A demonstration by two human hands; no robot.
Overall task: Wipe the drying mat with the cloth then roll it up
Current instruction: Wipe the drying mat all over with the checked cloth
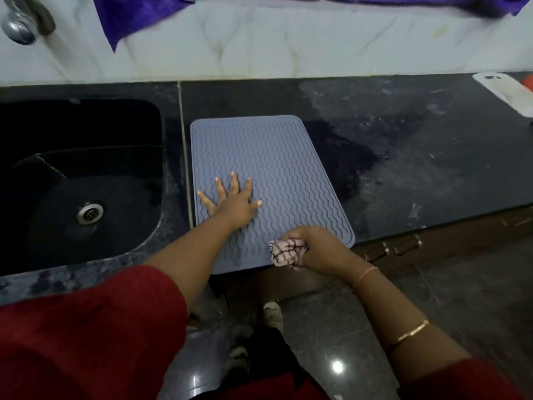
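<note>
Single head view, close, looking steeply down over counter edge.

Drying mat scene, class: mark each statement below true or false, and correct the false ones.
1. The left hand lies flat on the mat with its fingers spread. True.
2. The right hand holds a sponge. False: it grips a bunched checked cloth.
3. The mat is rolled up. False: it lies flat and unrolled on the counter.
4. The sink is to the left of the mat. True.
</note>
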